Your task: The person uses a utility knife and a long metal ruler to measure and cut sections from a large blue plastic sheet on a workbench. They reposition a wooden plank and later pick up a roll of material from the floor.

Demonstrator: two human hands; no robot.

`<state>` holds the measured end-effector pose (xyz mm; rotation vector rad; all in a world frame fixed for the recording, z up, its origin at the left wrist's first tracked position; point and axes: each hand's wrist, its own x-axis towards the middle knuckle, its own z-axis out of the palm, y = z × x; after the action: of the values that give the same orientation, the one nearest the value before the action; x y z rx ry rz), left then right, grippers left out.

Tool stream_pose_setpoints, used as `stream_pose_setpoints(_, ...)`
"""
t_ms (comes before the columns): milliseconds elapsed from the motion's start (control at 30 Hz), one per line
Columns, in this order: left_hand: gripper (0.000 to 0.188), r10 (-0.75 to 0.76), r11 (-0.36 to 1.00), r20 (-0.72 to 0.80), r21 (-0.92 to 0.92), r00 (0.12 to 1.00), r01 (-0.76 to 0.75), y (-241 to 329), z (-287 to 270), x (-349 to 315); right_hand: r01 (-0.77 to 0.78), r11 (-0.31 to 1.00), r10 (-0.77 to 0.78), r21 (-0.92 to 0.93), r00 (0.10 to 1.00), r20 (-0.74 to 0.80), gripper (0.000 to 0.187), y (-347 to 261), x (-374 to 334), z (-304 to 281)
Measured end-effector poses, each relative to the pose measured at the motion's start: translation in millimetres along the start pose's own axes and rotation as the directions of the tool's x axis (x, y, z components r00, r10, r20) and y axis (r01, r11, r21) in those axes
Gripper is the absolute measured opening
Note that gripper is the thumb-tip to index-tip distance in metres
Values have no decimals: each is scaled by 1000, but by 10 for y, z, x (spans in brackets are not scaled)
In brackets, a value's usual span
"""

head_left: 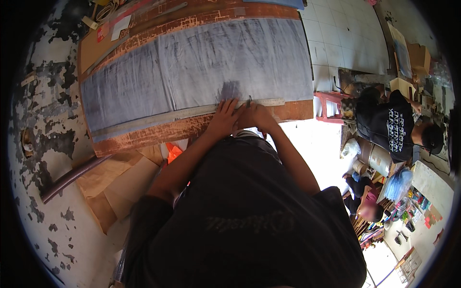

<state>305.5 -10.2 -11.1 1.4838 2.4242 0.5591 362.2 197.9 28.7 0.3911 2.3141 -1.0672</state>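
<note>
A long grey-blue sheet (201,57) with dark smudges and creases lies across a worn reddish-brown table (297,110). Along its near edge runs a long, flat metal straightedge (158,118). My left hand (224,115) rests with fingers stretched out over the straightedge, the tips reaching the sheet. Right beside it, my right hand (255,117) is closed around a small dark tool (249,100) whose upper end sticks up past the fingers. Whether this is a pen or a knife I cannot tell; its tip is hidden. A darker patch (230,90) marks the sheet just beyond my fingers.
At the table's far left are cardboard, papers and a coil of cord (106,10). Brown paper (108,180) and a dark roll (72,180) lie below left. A red plastic stool (328,106) stands right of the table; two other people are farther right.
</note>
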Motion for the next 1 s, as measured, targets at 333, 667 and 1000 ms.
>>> stream_pose_setpoints(333, 83, 10, 1000, -15, -7, 1000, -10, 77, -75, 49, -17, 996, 45, 88, 945, -324, 45, 311, 112, 532)
stream_pose_setpoints(667, 82, 33, 999, -77, 5, 996, -33, 53, -1, -1, 131, 981, -123, -142, 990, 65, 48, -21, 55, -1)
stream_pose_setpoints(1000, 80, 20, 1000, -103, -4, 995, -20, 43, 32, -38, -296, 739, 148, 604, 948, 283, 43, 178, -55, -448)
